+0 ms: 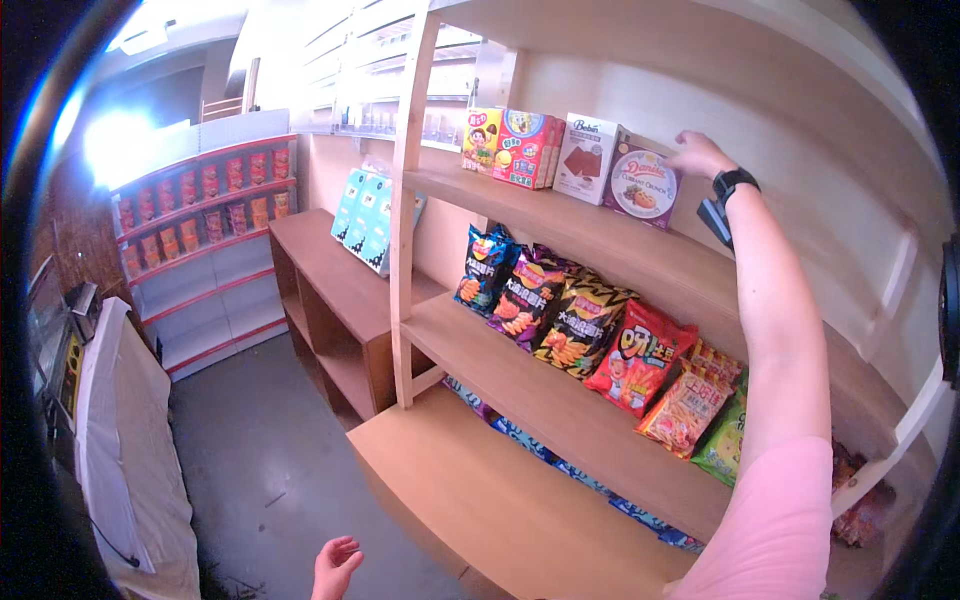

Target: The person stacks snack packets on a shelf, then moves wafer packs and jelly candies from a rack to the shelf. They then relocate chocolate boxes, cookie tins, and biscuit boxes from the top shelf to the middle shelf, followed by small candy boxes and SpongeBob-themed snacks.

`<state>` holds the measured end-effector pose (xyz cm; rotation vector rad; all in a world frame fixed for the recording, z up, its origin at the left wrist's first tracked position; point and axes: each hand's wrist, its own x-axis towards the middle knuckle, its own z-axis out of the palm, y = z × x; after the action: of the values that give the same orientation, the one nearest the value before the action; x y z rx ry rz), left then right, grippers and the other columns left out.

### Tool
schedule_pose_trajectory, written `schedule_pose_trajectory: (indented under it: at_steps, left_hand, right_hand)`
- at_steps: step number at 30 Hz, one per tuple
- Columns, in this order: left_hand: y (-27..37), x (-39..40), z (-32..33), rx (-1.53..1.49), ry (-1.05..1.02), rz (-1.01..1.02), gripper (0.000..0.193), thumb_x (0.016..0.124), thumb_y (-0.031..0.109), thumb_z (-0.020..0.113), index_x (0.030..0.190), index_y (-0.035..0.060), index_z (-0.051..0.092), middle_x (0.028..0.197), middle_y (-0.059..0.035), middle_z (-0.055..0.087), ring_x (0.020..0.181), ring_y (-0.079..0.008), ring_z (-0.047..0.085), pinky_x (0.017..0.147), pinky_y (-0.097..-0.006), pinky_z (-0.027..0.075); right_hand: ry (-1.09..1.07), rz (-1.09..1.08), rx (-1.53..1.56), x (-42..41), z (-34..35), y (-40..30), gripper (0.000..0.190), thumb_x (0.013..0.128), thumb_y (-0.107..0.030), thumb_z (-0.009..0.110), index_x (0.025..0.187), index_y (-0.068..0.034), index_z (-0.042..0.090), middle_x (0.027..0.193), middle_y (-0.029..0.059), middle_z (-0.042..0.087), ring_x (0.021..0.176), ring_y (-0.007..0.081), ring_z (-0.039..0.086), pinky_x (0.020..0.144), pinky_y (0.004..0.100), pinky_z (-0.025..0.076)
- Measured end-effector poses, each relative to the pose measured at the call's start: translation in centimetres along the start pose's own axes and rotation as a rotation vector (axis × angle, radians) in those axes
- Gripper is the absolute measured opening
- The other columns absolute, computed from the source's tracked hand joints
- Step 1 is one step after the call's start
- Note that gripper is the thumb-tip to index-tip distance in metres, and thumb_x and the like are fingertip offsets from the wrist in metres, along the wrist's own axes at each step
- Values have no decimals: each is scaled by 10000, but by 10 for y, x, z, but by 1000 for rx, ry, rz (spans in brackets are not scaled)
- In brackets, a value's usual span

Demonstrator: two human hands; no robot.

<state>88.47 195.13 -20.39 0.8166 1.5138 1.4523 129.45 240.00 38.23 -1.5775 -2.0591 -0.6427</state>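
Note:
My right hand (pixel 699 154) reaches up to the upper wooden shelf (pixel 480 184), its fingers at the top right corner of a purple and white Danisa cookie box (pixel 643 186); whether they grip it cannot be told. To the left of this box stand a white Bebin box (pixel 589 159), pink snack boxes (pixel 525 150) and a yellow and red snack box (pixel 481 140). A black wristband sits on my right wrist. Low in the view, my left hand (pixel 339 564) hangs over the grey floor with curled fingers, holding nothing visible.
Chip bags (pixel 583 322) line the middle shelf, with blue packets (pixel 525 437) below. A wide wooden ledge (pixel 510 495) juts out underneath. Farther left are a brown cabinet (pixel 330 262) with light blue boxes (pixel 364 214), a red-edged rack (pixel 217 281) of snacks and a cloth-covered stand (pixel 131 427).

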Motion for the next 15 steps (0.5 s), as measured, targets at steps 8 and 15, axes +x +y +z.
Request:
schedule_pose_trajectory:
  at_steps: [8, 15]
  left_hand:
    - [30, 11, 29, 27, -30, -55, 401, 814, 57, 655, 1176, -27, 502, 1131, -144, 595, 1017, -198, 580, 868, -305, 478]
    - [24, 15, 38, 66, -60, -20, 412, 798, 41, 662, 1171, -23, 499, 1111, -145, 597, 997, -200, 600, 842, -316, 498]
  right_hand:
    - [-2, 48, -129, 8, 38, -10, 714, 655, -436, 762, 1127, 36, 508, 1096, 254, 564, 1021, 339, 576, 887, 377, 465]
    - [11, 114, -99, -6, 28, -2, 976, 576, -554, 785, 1234, 59, 404, 1238, 305, 415, 1122, 419, 506, 927, 417, 458]
